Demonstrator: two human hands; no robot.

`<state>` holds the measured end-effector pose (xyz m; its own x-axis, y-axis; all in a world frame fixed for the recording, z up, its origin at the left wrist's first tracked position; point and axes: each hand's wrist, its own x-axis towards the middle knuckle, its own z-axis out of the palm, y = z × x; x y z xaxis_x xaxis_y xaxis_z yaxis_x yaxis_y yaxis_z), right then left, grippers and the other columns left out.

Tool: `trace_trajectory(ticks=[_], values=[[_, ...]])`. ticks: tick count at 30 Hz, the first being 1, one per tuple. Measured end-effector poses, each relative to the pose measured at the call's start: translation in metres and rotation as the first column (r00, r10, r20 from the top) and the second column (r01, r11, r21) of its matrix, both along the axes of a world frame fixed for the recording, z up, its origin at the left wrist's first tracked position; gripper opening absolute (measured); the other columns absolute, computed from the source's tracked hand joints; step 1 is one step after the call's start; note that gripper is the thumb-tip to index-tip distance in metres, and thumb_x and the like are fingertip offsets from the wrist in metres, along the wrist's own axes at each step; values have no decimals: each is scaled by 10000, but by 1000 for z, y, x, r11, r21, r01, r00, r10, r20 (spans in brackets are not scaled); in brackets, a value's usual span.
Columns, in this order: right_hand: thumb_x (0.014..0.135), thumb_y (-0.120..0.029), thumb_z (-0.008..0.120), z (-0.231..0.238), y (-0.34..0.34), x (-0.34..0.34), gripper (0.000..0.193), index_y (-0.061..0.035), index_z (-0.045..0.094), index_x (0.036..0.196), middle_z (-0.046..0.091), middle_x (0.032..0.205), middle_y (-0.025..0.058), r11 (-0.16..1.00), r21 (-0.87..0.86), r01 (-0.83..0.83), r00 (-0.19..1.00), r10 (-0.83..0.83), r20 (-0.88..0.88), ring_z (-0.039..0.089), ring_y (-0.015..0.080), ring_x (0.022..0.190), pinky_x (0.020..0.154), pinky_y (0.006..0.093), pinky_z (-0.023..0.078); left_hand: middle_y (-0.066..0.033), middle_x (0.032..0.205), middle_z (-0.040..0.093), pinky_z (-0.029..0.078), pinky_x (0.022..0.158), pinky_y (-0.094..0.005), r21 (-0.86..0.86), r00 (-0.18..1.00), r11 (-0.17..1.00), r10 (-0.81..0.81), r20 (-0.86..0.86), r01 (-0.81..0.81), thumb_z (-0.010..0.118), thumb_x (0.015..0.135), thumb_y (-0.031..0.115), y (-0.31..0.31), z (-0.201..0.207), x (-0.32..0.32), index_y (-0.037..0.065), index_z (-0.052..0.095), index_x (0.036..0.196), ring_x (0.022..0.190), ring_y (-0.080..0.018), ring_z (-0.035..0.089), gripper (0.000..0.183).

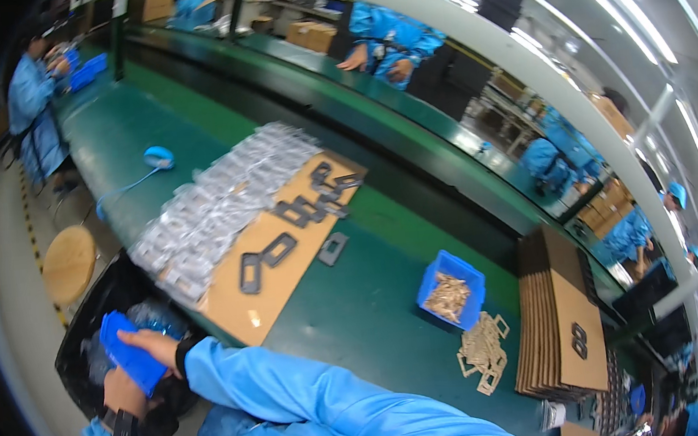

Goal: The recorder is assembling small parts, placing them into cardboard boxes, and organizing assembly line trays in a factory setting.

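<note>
Both my hands grip a blue plastic bin (pixel 133 362), tilted on its side beyond the table's near left edge. My right hand (pixel 156 345) is closed on its upper right side, with that arm reaching across to the left. My left hand (pixel 124 390) holds it lower down, the fingers partly hidden. Beneath and around them is a black-lined waste bin (pixel 75 359) with clear plastic wrapping (pixel 155 317) inside. What the blue bin contains, if anything, cannot be seen.
On the green table (pixel 324 306) lie rows of clear-wrapped parts (pixel 228 197) and dark frames (pixel 277 249) on cardboard (pixel 244 310). Farther right are a blue bin of tan pieces (pixel 466 278), loose tan frames (pixel 483 348) and stacked cardboard (pixel 578 330). A stool (pixel 70 264) stands left.
</note>
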<state>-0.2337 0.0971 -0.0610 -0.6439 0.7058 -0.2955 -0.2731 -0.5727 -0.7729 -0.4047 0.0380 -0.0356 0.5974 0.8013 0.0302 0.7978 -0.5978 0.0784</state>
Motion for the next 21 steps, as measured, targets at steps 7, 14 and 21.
trace_trajectory(ticks=[7,14,21], values=[[815,-741,557,-23,13,-5,704,-174,593,1231,656,1136,90,999,-33,-17,1000,17,0,658,228,977,776,436,507,-80,1090,657,492,831,-458,8,995,999,-46,93,46,899,380,184,10,-2,5,144,637,1136,993,-345,619,801],[775,-804,526,-47,30,-6,792,-187,582,1270,631,1223,100,996,-3,-93,995,93,-33,593,283,1115,878,582,405,-92,1115,649,493,899,-435,-296,954,916,295,43,-270,903,446,203,28,-29,4,125,606,1188,1034,-339,613,803],[736,-850,512,-41,18,-8,866,-190,599,1289,618,1273,107,992,-66,-110,990,115,80,535,354,1205,941,658,328,-109,1097,649,486,880,-453,-104,1000,995,-10,6,11,914,427,246,19,-1,4,113,608,1173,1017,-351,613,817]])
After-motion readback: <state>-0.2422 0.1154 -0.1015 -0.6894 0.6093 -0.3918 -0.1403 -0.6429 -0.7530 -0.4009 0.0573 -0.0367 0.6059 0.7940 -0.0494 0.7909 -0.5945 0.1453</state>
